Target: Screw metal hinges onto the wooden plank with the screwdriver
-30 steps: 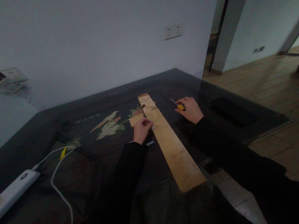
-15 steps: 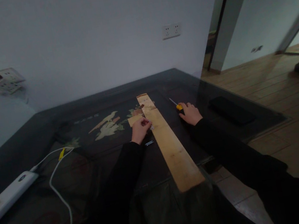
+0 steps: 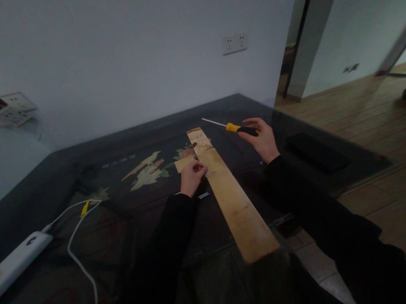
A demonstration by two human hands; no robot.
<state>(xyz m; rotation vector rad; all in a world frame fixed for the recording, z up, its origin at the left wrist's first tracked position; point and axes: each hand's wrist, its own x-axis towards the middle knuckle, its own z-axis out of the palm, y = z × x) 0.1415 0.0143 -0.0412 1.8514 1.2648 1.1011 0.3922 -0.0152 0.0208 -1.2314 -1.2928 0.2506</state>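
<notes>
A long light wooden plank (image 3: 229, 194) lies lengthways on the dark table (image 3: 40, 200), its near end sticking out over the table's front edge. My left hand (image 3: 191, 177) rests at the plank's left edge with fingers pinched on a small screw. A few more screws (image 3: 203, 195) lie on the table just below that hand. My right hand (image 3: 263, 139) is raised above the table to the right of the plank, closed on a screwdriver (image 3: 236, 128) with a yellow and black handle, its shaft pointing left and away.
A white power strip (image 3: 10, 267) with white cables (image 3: 83, 260) lies at the table's left. A small wood piece (image 3: 185, 162) sits left of the plank on a floral inlay. A dark flat object (image 3: 315, 151) lies on the table's right side. Wooden floor and a doorway are to the right.
My right hand has lifted the screwdriver off the table and turned its shaft to point left. My left hand has stayed at the plank's edge.
</notes>
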